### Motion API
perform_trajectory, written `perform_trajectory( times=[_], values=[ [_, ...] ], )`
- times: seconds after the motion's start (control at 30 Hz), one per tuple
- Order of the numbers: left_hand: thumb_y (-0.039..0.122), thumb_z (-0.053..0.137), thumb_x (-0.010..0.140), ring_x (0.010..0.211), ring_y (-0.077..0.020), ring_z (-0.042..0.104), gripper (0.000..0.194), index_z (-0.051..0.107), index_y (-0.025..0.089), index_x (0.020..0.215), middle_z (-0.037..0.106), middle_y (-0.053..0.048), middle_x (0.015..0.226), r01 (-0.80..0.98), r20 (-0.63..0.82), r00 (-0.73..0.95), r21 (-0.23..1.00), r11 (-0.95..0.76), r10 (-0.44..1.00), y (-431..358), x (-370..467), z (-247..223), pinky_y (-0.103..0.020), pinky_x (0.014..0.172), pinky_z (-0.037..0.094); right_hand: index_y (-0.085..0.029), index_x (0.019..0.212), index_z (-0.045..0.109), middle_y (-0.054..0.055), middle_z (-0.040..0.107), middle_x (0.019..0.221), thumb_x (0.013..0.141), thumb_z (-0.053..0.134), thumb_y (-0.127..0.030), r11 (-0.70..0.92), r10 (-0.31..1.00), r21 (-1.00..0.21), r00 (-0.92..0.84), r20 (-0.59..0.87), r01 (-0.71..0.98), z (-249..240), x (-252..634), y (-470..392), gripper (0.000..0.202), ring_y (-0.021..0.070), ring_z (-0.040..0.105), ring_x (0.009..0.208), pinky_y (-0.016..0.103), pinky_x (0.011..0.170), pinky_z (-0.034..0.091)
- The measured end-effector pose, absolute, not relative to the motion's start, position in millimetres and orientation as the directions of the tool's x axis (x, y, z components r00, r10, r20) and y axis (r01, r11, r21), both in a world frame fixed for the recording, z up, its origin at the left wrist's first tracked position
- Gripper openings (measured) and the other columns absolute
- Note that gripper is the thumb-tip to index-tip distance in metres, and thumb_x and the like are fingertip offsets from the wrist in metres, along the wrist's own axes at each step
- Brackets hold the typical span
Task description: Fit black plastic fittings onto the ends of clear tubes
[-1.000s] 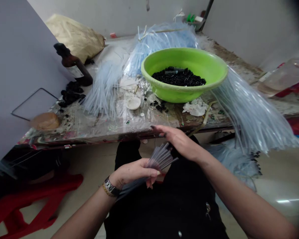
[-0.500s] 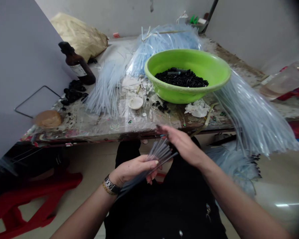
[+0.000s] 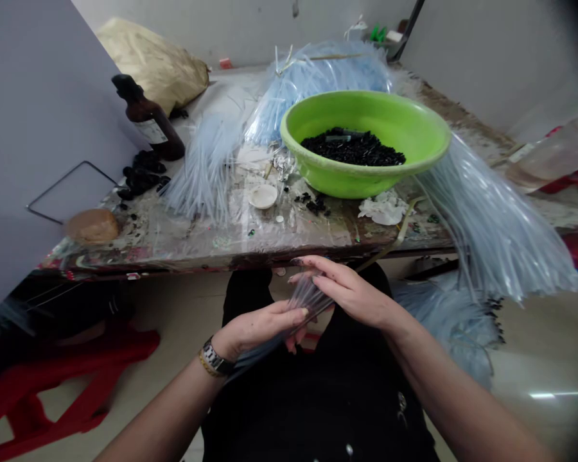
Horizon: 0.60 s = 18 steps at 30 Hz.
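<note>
Low over my lap, just off the table's front edge, my left hand (image 3: 261,325) is closed around a bundle of thin clear plastic tubes (image 3: 302,298). Its thumb presses across the top, and the tubes trail back under the wrist with the watch. My right hand (image 3: 354,292) rests against the upper ends of the same bundle. Its fingers are stretched out and a little apart, with dark smudges on the tips, and they partly hide the tube ends. Beyond the hands a green basin (image 3: 366,183) holds a heap of small black pieces (image 3: 351,149).
More clear tubes lie left (image 3: 202,170), behind the basin and right (image 3: 505,218), overhanging the table edge (image 3: 250,253). A brown bottle (image 3: 154,128), a beige sack (image 3: 157,64), a small white dish (image 3: 262,196) and crumpled tissue (image 3: 384,208) sit around. A red stool (image 3: 72,378) stands lower left.
My right hand has come down and turned over the bundle's ends, its fingers now lying across them. My left hand keeps its grip on the tubes in nearly the same spot.
</note>
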<state>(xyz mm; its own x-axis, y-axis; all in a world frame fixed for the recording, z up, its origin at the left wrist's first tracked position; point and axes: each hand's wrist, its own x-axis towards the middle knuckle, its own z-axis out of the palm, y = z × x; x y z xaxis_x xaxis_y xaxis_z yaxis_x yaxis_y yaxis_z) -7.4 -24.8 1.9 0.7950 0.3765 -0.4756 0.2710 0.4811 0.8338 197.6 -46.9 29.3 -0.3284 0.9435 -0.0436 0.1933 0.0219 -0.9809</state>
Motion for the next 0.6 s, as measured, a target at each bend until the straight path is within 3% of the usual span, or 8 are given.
perform_trajectory(
  times=[0.13,0.2,0.33,0.43,0.53,0.6],
  values=[
    [0.042,0.059,0.086,0.060,-0.0141,0.056,0.024,0.068,0.021,0.077,0.060,-0.002,0.071,0.307,-0.480,0.789,0.849,0.431,0.383,-25.8,-3.0,0.6,-0.027,0.064,0.049,-0.015,0.134,0.045,0.012,0.067,0.121,0.089,0.042,-0.013,0.074,0.929,-0.948,-0.368,-0.048,0.309,28.3,195.8,-46.7,0.045,0.0189,0.061,0.114,0.039,0.100,0.046],
    [0.040,0.060,0.086,0.058,-0.0132,0.054,0.024,0.066,0.020,0.076,0.059,-0.001,0.069,0.269,-0.482,0.784,0.832,0.486,0.392,-26.9,-1.0,-2.0,-0.025,0.060,0.048,-0.016,0.136,0.044,0.012,0.065,0.124,0.088,0.047,-0.014,0.058,0.937,-0.945,-0.344,-0.059,0.322,24.9,195.2,-46.3,0.048,0.0196,0.060,0.117,0.039,0.101,0.044],
    [0.041,0.055,0.089,0.051,-0.0113,0.048,0.025,0.064,0.018,0.086,0.055,0.000,0.062,0.115,-0.482,0.745,0.774,0.623,0.461,-26.3,-0.5,-2.8,-0.024,0.050,0.044,-0.022,0.137,0.043,0.011,0.061,0.131,0.090,0.052,-0.030,-0.082,0.985,-0.994,-0.149,-0.092,0.071,11.4,197.1,-44.3,0.049,0.0208,0.060,0.117,0.040,0.100,0.046],
    [0.039,0.052,0.090,0.046,-0.0105,0.047,0.027,0.063,0.016,0.086,0.053,0.001,0.056,0.043,-0.446,0.716,0.796,0.603,0.537,-23.7,-4.2,0.8,-0.023,0.046,0.041,-0.023,0.128,0.049,0.012,0.063,0.125,0.090,0.054,-0.044,-0.152,0.988,-0.979,-0.015,-0.152,-0.137,0.4,201.8,-43.7,0.044,0.0208,0.065,0.105,0.036,0.086,0.054],
    [0.036,0.054,0.088,0.042,-0.0089,0.045,0.023,0.062,0.015,0.083,0.052,0.002,0.054,-0.006,-0.447,0.650,0.805,0.593,0.614,-23.6,-8.9,3.2,-0.022,0.043,0.038,-0.022,0.115,0.057,0.011,0.067,0.115,0.087,0.057,-0.049,-0.164,0.986,-0.970,-0.001,-0.167,-0.179,-3.7,205.4,-45.6,0.040,0.0199,0.067,0.096,0.033,0.078,0.055],
    [0.035,0.055,0.088,0.042,-0.0085,0.045,0.022,0.061,0.014,0.082,0.052,0.002,0.055,-0.018,-0.458,0.610,0.808,0.589,0.646,-25.0,-11.2,3.5,-0.021,0.043,0.038,-0.020,0.111,0.060,0.010,0.069,0.110,0.087,0.058,-0.045,-0.144,0.990,-0.984,-0.028,-0.142,-0.104,-0.6,205.4,-47.1,0.034,0.0194,0.067,0.094,0.033,0.078,0.054]
  ],
)
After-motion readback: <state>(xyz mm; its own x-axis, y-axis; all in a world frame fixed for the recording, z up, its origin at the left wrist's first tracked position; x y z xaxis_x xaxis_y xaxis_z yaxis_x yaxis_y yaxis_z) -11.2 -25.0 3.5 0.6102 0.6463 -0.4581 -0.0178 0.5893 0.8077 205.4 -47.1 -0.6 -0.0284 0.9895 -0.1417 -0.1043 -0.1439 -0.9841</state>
